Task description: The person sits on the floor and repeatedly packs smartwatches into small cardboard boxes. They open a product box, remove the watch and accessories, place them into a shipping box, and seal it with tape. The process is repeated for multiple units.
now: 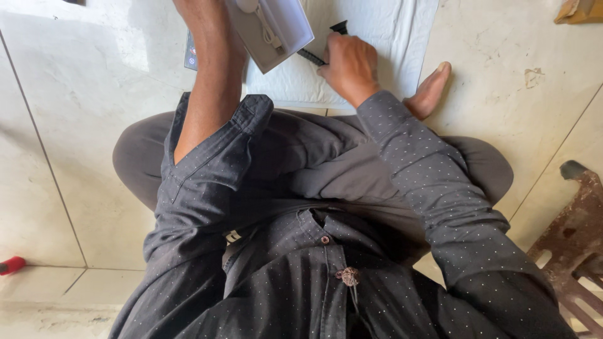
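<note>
At the top of the view, on the white cloth (pixel 377 37) spread over the floor, lies the black tool (pixel 323 45), a thin dark rod with a wider black end that points away from you. Your right hand (pixel 349 66) rests over its near part, knuckles up, the fingers curled down around the rod so that they hide the middle of it; they look closed on it, though the tips themselves are out of sight beneath the hand.

Just to the left of the tool sits the open white box (pixel 276 28), tilted, with a white cable (pixel 267 28) coiled inside it. Its lower corner nearly meets the rod. Your left forearm (pixel 210 81) runs up past the box and out of the top edge of the view, so your left hand is not in view and you cannot tell what its fingers do. A dark flat card (pixel 190 53) peeks out from behind that forearm.

You sit cross-legged on the pale tiled floor (pixel 75 157) in grey trousers (pixel 314 169) and a dark dotted shirt (pixel 282 276). Your bare foot (pixel 430 91) lies just beside the cloth's right edge. Well apart from these, a red object (pixel 11 265) shows at the left edge and a rusty metal frame (pixel 575 238) at the right.
</note>
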